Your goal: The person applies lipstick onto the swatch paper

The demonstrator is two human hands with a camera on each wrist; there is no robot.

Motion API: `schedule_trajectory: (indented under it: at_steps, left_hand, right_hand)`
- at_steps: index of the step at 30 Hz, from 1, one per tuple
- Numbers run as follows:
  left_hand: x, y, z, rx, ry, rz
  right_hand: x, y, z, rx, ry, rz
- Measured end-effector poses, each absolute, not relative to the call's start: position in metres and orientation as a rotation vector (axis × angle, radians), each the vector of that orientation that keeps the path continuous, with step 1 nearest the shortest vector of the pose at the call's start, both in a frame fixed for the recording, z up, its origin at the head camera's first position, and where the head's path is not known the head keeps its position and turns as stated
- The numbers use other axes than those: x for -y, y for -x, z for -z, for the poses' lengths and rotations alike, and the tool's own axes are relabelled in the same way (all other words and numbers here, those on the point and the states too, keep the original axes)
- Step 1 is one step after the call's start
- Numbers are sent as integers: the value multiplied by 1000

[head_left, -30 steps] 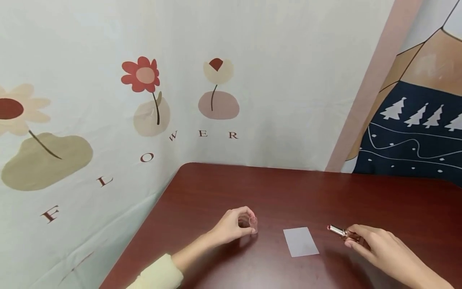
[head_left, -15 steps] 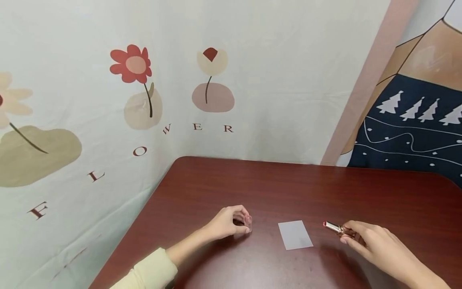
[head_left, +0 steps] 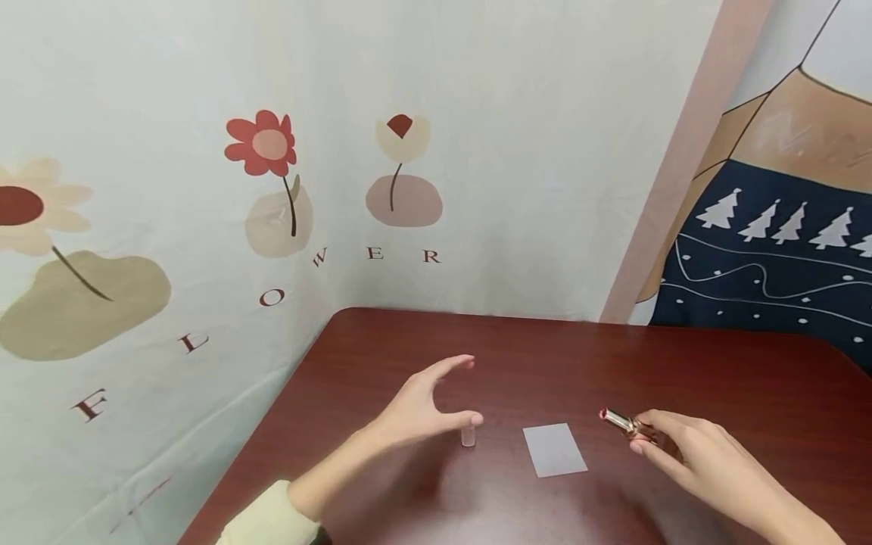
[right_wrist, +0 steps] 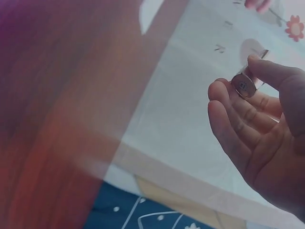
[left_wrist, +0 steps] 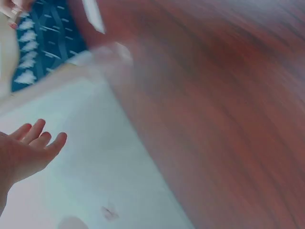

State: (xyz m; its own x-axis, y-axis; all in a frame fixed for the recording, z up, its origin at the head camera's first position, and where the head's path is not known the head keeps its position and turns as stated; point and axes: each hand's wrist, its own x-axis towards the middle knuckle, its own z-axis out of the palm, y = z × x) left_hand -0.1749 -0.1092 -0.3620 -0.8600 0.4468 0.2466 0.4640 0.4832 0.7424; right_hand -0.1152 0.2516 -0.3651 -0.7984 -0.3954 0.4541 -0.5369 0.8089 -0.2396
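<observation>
In the head view my right hand (head_left: 711, 462) pinches an uncapped lipstick (head_left: 620, 421) between thumb and fingers, its red tip pointing left above the table. The right wrist view shows the round base of the lipstick (right_wrist: 244, 86) between the thumb and fingertips. My left hand (head_left: 409, 409) is spread wide, holding nothing. A small clear lipstick cap (head_left: 468, 437) stands on the table just below the left thumb, which hides its top. The left wrist view shows the left hand (left_wrist: 31, 150) with loosely bent fingers.
A white square of paper (head_left: 555, 450) lies flat on the dark red table (head_left: 545, 363) between the hands. Behind the table hangs a pale curtain (head_left: 531, 166) printed with flowers and letters. A dark blue cloth (head_left: 777, 272) with white trees is at the right.
My left hand has let go of the clear cap, opened its fingers and lifted away, leaving the cap standing on the table. The right hand still holds the lipstick in about the same place.
</observation>
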Motion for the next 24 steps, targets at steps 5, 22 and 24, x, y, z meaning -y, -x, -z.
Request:
schedule_trajectory:
  at_steps: [5,22,24]
  left_hand:
    - [68,160,355,2507,939,1797]
    - [-39,129,393,1871,351,2940]
    - [-44,129,394,1837,274,2947]
  right_hand:
    - [-240,110,354,2618,-727,-536]
    - [-214,121,355,2465,-891,-666]
    - [-214,121,357,2465,-886,-677]
